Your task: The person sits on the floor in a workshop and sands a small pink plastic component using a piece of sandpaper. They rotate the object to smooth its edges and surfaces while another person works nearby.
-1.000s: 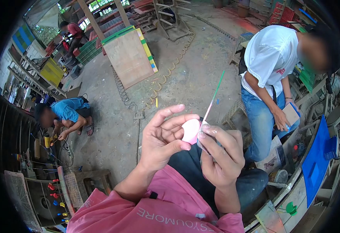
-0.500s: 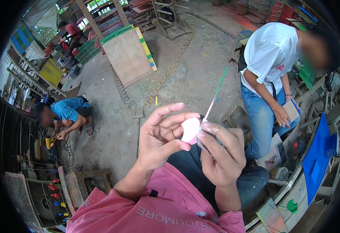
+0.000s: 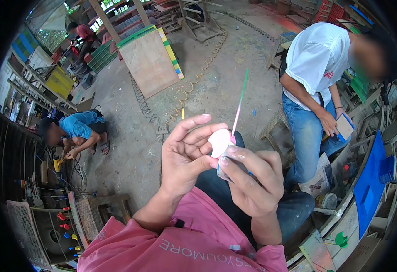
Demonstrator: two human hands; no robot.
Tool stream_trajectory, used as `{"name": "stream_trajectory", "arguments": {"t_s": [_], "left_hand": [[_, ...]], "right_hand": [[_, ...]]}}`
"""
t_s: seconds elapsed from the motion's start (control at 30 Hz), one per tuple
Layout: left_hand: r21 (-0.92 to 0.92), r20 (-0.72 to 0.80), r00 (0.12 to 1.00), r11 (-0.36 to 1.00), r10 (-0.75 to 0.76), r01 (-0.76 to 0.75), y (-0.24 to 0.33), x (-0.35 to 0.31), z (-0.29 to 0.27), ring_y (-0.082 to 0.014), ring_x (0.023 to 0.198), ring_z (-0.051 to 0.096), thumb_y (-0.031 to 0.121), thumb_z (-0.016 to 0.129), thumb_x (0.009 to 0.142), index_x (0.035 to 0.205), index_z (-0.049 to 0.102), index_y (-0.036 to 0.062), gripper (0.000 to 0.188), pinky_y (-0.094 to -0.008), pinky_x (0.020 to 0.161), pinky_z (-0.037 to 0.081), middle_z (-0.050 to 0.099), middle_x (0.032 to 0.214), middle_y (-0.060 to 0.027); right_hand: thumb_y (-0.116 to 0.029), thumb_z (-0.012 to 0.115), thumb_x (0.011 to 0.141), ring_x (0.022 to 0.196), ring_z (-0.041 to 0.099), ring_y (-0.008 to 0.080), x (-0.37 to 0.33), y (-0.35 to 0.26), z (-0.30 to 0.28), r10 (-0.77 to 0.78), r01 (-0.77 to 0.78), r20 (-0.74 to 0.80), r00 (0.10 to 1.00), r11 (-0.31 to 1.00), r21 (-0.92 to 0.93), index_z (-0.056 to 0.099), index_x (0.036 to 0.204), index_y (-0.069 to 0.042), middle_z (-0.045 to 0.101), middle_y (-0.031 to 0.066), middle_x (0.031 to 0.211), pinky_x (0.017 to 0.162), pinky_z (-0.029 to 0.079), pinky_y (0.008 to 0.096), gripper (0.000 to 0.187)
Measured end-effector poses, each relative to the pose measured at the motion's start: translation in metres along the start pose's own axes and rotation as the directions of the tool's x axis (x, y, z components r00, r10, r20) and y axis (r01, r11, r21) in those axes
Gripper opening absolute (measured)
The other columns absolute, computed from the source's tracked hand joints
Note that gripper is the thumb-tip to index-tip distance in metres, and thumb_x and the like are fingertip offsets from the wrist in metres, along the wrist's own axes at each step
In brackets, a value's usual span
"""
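Between the thumb and fingers of my left hand (image 3: pixel 182 156) is a small rounded piece (image 3: pixel 220 141), with a pale whitish face and a pink edge. A thin stick (image 3: pixel 240 102), green at its tip and pinkish lower down, rises from the piece's right side. My right hand (image 3: pixel 257 179) pinches a small folded grey-blue scrap (image 3: pixel 223 170), possibly sandpaper, against the lower right edge of the piece. My fingers cover part of both things. Both hands are raised over my lap.
At right, a person in a white shirt (image 3: pixel 318 59) holds a small blue-edged board (image 3: pixel 345 127). At left, a person in blue (image 3: pixel 78 127) crouches with a yellow tool (image 3: pixel 57 163). A plywood panel (image 3: pixel 148 63), coiled hoses (image 3: pixel 214 54) and a blue sheet (image 3: pixel 368 186) surround me.
The rounded piece has turned, and its stick leans less to the right. My right hand has slid left and down along the edge. The co-worker's board at right has tilted.
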State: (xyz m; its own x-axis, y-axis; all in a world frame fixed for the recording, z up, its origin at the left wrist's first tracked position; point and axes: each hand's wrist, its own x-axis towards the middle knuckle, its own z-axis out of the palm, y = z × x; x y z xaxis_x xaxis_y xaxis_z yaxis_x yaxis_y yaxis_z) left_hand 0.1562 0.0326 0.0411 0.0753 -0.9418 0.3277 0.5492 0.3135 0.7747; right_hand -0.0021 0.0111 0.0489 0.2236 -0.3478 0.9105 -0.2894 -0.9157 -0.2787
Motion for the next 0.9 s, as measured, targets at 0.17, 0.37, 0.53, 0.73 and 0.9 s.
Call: {"name": "stream_trajectory", "arguments": {"t_s": [0.17, 0.37, 0.53, 0.73, 0.9], "left_hand": [[-0.076, 0.075, 0.997, 0.997, -0.024, 0.03, -0.003, 0.0, 0.003, -0.0289, 0.111, 0.057, -0.015, 0.07, 0.068, 0.132, 0.036, -0.002, 0.073, -0.0366, 0.093, 0.05, 0.053, 0.123, -0.0263], [-0.077, 0.038, 0.996, 0.993, -0.082, 0.085, -0.005, 0.0, 0.002, -0.0284, 0.111, 0.058, -0.011, 0.075, 0.066, 0.132, 0.036, -0.001, 0.077, -0.0361, 0.094, 0.049, 0.054, 0.122, -0.0259], [-0.082, 0.011, 0.994, 0.991, -0.105, 0.106, -0.006, -0.001, 0.004, -0.0284, 0.111, 0.058, -0.008, 0.077, 0.066, 0.132, 0.037, -0.0008, 0.078, -0.0365, 0.094, 0.049, 0.055, 0.121, -0.0255], [-0.083, 0.048, 0.995, 0.992, -0.088, 0.092, -0.005, -0.001, 0.001, -0.0286, 0.111, 0.057, -0.011, 0.075, 0.065, 0.132, 0.037, -0.0011, 0.078, -0.0367, 0.094, 0.049, 0.054, 0.122, -0.0261], [-0.063, 0.046, 0.999, 0.998, -0.021, 0.024, -0.006, -0.001, 0.002, -0.0288, 0.111, 0.057, -0.015, 0.072, 0.066, 0.131, 0.037, -0.002, 0.075, -0.0374, 0.094, 0.05, 0.054, 0.122, -0.0262]], "right_hand": [[-0.003, 0.073, 0.065, 0.066, 0.05, 0.0151, 0.002, 0.002, -0.002, 0.054, -0.056, -0.066, 0.996, 0.998, -0.036, 0.07, 0.096, -0.006, 0.066, 0.0057, 0.102, 0.055, 0.038, 0.0242, 0.032], [0.005, 0.071, 0.06, 0.074, 0.055, 0.0192, 0.004, 0.001, -0.015, 0.17, -0.168, -0.095, 0.981, 0.985, 0.03, 0.07, 0.097, -0.005, 0.064, 0.0072, 0.102, 0.06, 0.043, 0.0264, 0.038], [0.006, 0.07, 0.059, 0.073, 0.055, 0.0191, 0.003, 0.004, -0.014, 0.185, -0.183, -0.089, 0.979, 0.982, 0.038, 0.07, 0.097, -0.005, 0.064, 0.007, 0.102, 0.059, 0.044, 0.0265, 0.04], [0.003, 0.071, 0.059, 0.069, 0.052, 0.0181, 0.003, 0.002, -0.01, 0.159, -0.157, -0.035, 0.987, 0.986, 0.057, 0.07, 0.096, -0.004, 0.065, 0.0063, 0.102, 0.058, 0.043, 0.0256, 0.038], [0.001, 0.07, 0.057, 0.067, 0.052, 0.0169, 0.002, 0.003, -0.006, 0.113, -0.112, -0.028, 0.993, 0.993, 0.044, 0.07, 0.095, -0.003, 0.065, 0.0057, 0.102, 0.055, 0.041, 0.0247, 0.039]]}}
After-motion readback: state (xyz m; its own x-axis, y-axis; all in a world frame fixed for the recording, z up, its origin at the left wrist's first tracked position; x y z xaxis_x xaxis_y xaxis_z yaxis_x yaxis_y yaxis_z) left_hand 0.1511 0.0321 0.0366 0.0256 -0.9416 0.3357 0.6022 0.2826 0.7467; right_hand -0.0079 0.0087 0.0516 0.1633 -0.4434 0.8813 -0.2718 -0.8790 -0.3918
